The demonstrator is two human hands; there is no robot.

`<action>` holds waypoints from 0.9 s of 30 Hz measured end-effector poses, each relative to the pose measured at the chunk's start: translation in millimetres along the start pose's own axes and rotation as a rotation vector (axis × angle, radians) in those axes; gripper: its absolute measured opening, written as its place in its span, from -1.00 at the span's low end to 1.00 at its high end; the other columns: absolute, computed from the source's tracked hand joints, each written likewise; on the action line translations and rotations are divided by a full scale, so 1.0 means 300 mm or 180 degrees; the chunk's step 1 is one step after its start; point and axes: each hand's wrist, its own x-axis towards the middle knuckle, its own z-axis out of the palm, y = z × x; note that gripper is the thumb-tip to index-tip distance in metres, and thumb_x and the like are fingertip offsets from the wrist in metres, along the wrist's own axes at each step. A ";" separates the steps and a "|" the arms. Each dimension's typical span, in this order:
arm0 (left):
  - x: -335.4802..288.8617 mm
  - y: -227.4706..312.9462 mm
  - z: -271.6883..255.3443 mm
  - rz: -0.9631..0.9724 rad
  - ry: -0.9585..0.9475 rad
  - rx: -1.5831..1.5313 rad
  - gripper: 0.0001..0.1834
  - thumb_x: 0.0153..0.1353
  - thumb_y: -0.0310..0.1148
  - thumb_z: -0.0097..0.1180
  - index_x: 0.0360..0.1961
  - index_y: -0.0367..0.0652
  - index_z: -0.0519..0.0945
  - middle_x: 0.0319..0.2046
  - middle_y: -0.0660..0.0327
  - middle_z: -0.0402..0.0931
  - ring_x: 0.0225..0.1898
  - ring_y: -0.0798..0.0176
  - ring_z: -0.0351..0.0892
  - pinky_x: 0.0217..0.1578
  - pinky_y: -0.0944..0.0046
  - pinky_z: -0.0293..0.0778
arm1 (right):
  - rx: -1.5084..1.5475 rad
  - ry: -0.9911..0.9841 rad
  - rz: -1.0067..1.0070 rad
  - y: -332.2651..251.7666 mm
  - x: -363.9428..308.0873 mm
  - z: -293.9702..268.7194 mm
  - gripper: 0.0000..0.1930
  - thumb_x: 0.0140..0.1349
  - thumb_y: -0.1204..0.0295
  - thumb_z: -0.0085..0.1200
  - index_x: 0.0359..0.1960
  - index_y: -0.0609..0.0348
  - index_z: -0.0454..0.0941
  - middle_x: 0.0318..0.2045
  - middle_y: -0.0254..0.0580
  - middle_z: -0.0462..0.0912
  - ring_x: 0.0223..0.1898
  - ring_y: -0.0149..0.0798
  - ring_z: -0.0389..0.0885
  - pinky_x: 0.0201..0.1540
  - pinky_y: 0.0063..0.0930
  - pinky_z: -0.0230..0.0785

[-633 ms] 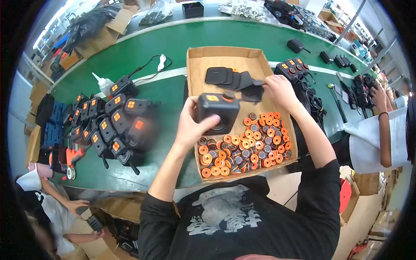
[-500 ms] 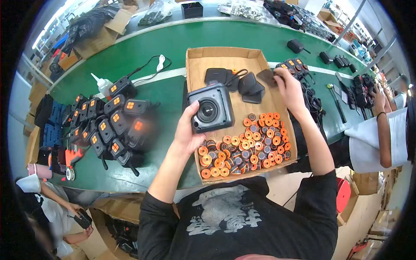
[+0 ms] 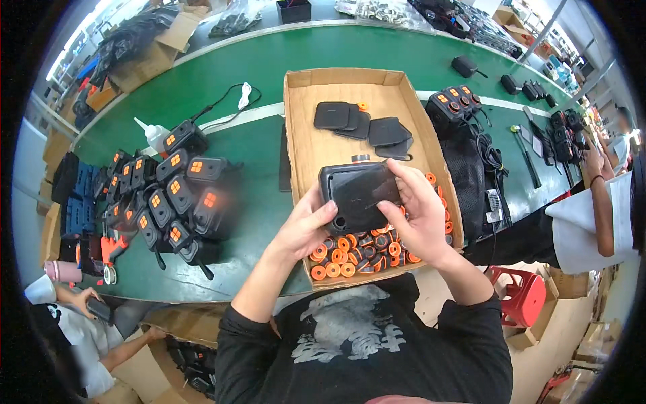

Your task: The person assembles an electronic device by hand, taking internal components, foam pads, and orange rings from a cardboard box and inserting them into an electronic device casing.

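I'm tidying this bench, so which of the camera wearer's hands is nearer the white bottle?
Left. The left hand, holding the left side of the black device, is to the lower right of the white bottle; the right hand, on the device's right side, is farther right.

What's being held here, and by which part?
A black boxy device: the left hand holds its lower left side, the right hand its right side.

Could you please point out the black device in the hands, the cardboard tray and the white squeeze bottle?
Black device (image 3: pixel 361 195), head view: middle of its broad face.
Cardboard tray (image 3: pixel 310 152), head view: bare floor near left wall.
White squeeze bottle (image 3: pixel 157 137), head view: middle of its body.
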 end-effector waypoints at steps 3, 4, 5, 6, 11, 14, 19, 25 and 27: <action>-0.011 -0.003 0.001 0.0109 0.0070 0.0164 -0.27 0.25 -0.26 0.20 0.34 -0.19 0.12 0.23 0.12 0.28 0.26 0.16 0.31 0.23 0.06 0.30 | -0.1430 0.0060 -0.0503 -0.027 -0.003 -0.008 -0.43 0.04 0.63 0.20 0.17 0.25 0.42 0.10 0.02 0.42 0.15 -0.05 0.42 0.15 -0.23 0.33; -0.016 -0.004 -0.001 0.0104 0.0091 0.0114 -0.28 0.25 -0.28 0.20 0.33 -0.19 0.12 0.23 0.12 0.28 0.25 0.16 0.31 0.23 0.06 0.30 | -0.2306 0.0099 -0.0900 -0.042 0.002 -0.010 -0.43 -0.01 0.58 0.24 0.14 0.23 0.45 0.10 0.05 0.43 0.18 0.03 0.39 0.18 -0.16 0.29; -0.020 -0.006 -0.002 0.0098 0.0112 0.0063 -0.28 0.25 -0.29 0.20 0.33 -0.19 0.12 0.23 0.11 0.28 0.25 0.17 0.31 0.24 0.06 0.30 | -0.2304 0.0099 -0.0898 -0.052 0.008 -0.005 -0.43 -0.01 0.58 0.24 0.14 0.23 0.45 0.10 0.05 0.43 0.18 0.03 0.39 0.18 -0.16 0.29; -0.021 -0.009 0.002 0.0095 0.0114 0.0065 -0.28 0.25 -0.29 0.20 0.33 -0.19 0.12 0.23 0.11 0.28 0.25 0.17 0.31 0.24 0.06 0.30 | -0.2518 0.0076 -0.1056 -0.059 0.016 0.006 -0.44 -0.02 0.56 0.23 0.12 0.22 0.47 0.12 0.04 0.44 0.22 0.06 0.35 0.21 -0.11 0.25; -0.030 -0.016 0.006 -0.0007 0.0049 0.0004 -0.26 0.25 -0.31 0.18 0.36 -0.18 0.07 0.26 0.11 0.22 0.28 0.15 0.29 0.25 0.08 0.29 | -0.2504 -0.0860 -0.1414 -0.022 0.036 -0.015 -0.46 0.00 0.48 0.22 0.11 0.20 0.49 0.23 0.06 0.38 0.27 0.12 0.32 0.25 -0.08 0.23; -0.033 -0.010 0.009 -0.0050 0.0030 -0.0065 -0.22 0.24 -0.28 0.20 0.37 -0.17 0.04 0.29 0.11 0.18 0.31 0.14 0.24 0.27 0.07 0.26 | -0.2390 -0.0847 -0.1377 -0.038 0.044 -0.011 -0.40 -0.06 0.30 0.31 0.09 0.18 0.51 0.21 0.05 0.41 0.22 0.10 0.38 0.21 -0.10 0.28; -0.029 -0.008 0.020 0.0061 -0.0226 0.0071 -0.16 0.23 -0.23 0.23 0.39 -0.16 0.01 0.31 0.10 0.14 0.34 0.13 0.18 0.30 0.07 0.21 | -0.2561 -0.0695 -0.1771 -0.033 0.032 -0.031 -0.38 -0.16 0.15 0.37 0.00 0.12 0.57 0.14 0.01 0.49 0.12 0.05 0.47 0.13 -0.15 0.34; -0.028 -0.019 0.015 0.0126 -0.0415 0.0299 -0.11 0.22 -0.16 0.24 0.40 -0.17 -0.03 0.32 0.09 0.11 0.36 0.16 0.12 0.32 0.09 0.14 | -0.2557 -0.0584 -0.1891 -0.052 0.033 -0.008 -0.41 -0.22 0.11 0.40 -0.07 0.01 0.62 0.06 -0.04 0.53 0.02 0.01 0.51 0.06 -0.17 0.39; -0.031 -0.021 0.014 0.0121 -0.0404 0.0329 -0.09 0.21 -0.15 0.25 0.40 -0.18 -0.03 0.32 0.09 0.11 0.36 0.16 0.11 0.33 0.09 0.12 | -0.2625 -0.0592 -0.1889 -0.052 0.035 -0.006 -0.43 -0.21 0.13 0.40 -0.07 -0.02 0.62 0.05 -0.04 0.53 0.02 0.01 0.51 0.05 -0.16 0.40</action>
